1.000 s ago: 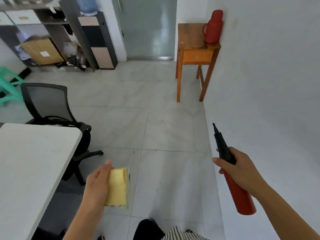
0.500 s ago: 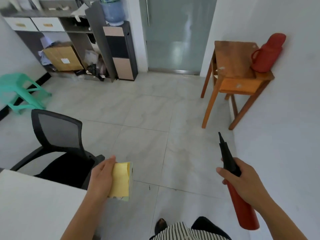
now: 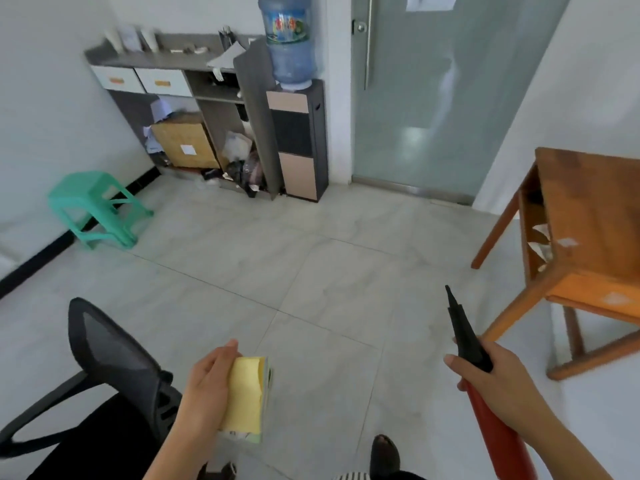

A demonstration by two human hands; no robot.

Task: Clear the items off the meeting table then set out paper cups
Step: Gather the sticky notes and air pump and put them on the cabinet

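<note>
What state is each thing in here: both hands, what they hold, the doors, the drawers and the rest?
left hand, grips the yellow notepad
right hand, grips the red pump
red pump, black nozzle pointing away from the person
glass door, closed
grey cabinet door, open
white drawers, closed
water bottle, inverted on the dispenser
green stool, upright

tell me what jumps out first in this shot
The two hands low in the foreground draw the eye: the left hand holds a yellow pad, and the right hand grips a red tube with a black pointed nozzle. Beyond them, a bright green stool stands at far left, a blue water bottle tops the dispenser at the back, and an orange wooden table sits at the right.
</note>
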